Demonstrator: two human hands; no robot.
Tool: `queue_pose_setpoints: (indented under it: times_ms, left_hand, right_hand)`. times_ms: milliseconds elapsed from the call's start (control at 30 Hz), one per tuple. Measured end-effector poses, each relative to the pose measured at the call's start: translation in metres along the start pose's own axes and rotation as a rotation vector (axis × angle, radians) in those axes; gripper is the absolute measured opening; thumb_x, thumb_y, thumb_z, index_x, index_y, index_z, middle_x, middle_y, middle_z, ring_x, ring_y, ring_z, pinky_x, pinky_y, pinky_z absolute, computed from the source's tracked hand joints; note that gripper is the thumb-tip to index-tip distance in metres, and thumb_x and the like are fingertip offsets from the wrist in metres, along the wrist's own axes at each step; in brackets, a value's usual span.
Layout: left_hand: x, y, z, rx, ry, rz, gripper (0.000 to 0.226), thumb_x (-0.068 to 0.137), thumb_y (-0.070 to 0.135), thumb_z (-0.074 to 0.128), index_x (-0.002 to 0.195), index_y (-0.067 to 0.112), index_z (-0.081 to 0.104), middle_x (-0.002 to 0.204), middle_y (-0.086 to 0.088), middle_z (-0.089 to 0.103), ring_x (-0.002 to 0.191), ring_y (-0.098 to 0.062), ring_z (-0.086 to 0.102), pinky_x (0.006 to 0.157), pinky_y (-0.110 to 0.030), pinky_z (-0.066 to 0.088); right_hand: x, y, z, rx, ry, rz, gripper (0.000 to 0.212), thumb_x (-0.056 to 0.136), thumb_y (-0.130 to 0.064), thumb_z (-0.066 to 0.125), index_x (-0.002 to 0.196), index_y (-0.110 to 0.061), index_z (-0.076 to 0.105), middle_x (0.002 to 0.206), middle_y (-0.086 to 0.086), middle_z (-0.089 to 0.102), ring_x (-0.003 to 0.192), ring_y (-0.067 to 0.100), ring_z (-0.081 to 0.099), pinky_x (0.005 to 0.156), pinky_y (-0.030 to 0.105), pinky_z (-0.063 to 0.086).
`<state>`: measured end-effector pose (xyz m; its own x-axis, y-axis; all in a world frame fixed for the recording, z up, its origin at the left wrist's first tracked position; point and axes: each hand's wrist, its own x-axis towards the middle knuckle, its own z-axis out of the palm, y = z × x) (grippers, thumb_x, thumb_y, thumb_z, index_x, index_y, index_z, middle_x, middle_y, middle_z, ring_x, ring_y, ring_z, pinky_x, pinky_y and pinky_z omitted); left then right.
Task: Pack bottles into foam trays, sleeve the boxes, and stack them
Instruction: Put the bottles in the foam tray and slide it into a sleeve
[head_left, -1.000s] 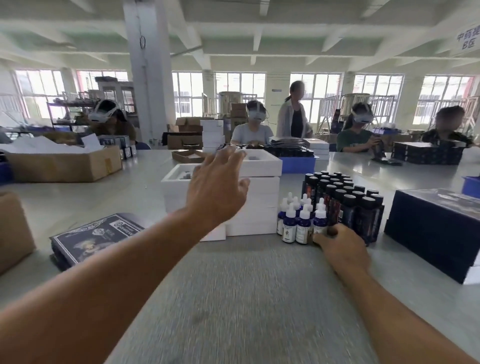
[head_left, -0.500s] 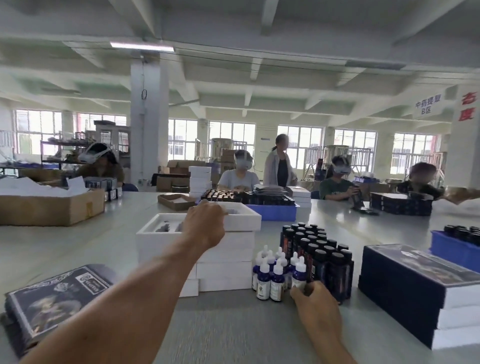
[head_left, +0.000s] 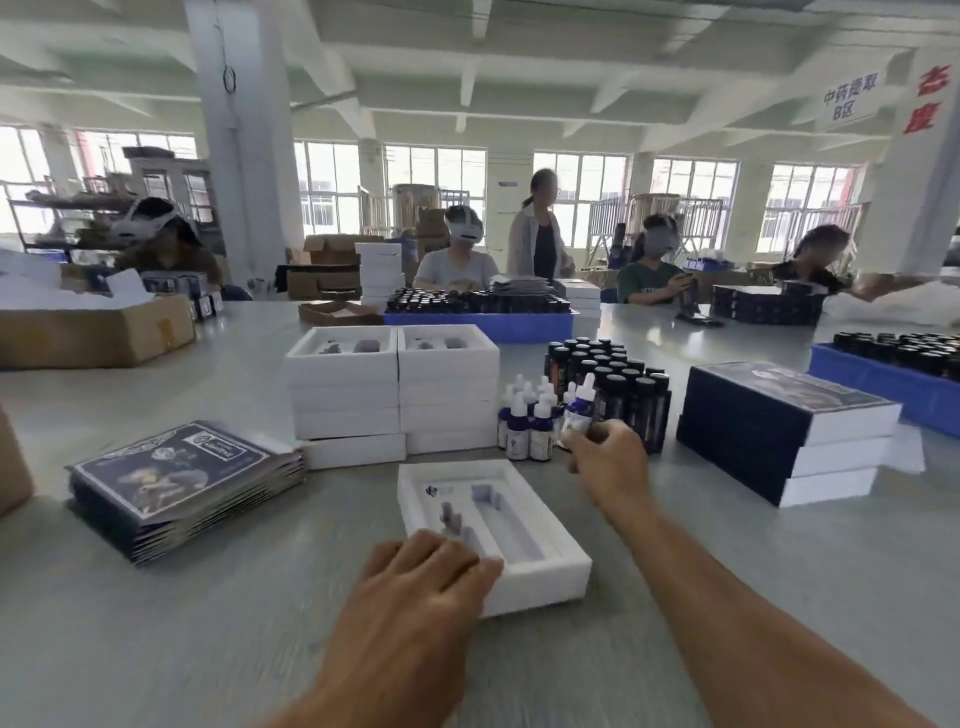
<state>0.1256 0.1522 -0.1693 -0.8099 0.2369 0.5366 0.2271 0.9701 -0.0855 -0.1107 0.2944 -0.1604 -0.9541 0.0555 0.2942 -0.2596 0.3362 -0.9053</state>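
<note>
Resting left hand (head_left: 431, 571) on foam tray (head_left: 524, 540), seemingly.

bright daylight from blown-out rear windows (head_left: 426, 182), soft shadows, wide-angle edge warping, slight motion blur throughout

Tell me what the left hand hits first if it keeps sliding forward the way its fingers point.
The left hand already rests on the near edge of the foam tray. Going straight on, its fingers would cross the tray's empty cavities; beyond that probably the dropper bottles, though depth is unclear.
</note>
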Motion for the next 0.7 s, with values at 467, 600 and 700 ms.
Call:
queue_pose_setpoints:
  times_ms: [467, 600, 700]
  left_hand:
    - [0.000, -0.062, 0.027, -0.352, -0.118, -0.525, 0.046, 0.102, 0.049, 0.034, 0.142, 0.031, 0.049, 0.157, 0.009, 0.031, 0.144, -0.010, 0.024, 0.115, -0.031, 0.020]
    - [-0.001, -0.065, 0.034, -0.321, -0.090, -0.483, 0.048, 0.102, 0.047, 0.032, 0.143, 0.028, 0.049, 0.157, 0.009, 0.033, 0.146, -0.007, 0.018, 0.118, -0.033, 0.017]
    - [-0.003, -0.065, 0.037, -0.339, -0.078, -0.470, 0.049, 0.102, 0.047, 0.031, 0.142, 0.027, 0.049, 0.156, 0.009, 0.035, 0.146, -0.006, 0.018, 0.119, -0.033, 0.020]
  right_hand:
    - [-0.125, -0.057, -0.027, -0.534, -0.492, -0.404, 0.047, 0.083, -0.059, 0.065, 0.126, -0.039, 0.060, 0.077, -0.012, 0.075, 0.066, -0.002, 0.063, 0.060, 0.025, 0.045]
    - [-0.133, -0.053, -0.025, -0.725, -0.531, -0.536, 0.050, 0.084, -0.067, 0.058, 0.131, -0.047, 0.060, 0.089, -0.015, 0.070, 0.075, 0.002, 0.061, 0.066, 0.030, 0.052]
    - [-0.134, -0.054, -0.025, -0.748, -0.588, -0.578, 0.048, 0.086, -0.065, 0.056, 0.130, -0.046, 0.061, 0.100, -0.015, 0.065, 0.083, 0.003, 0.058, 0.074, 0.034, 0.052]
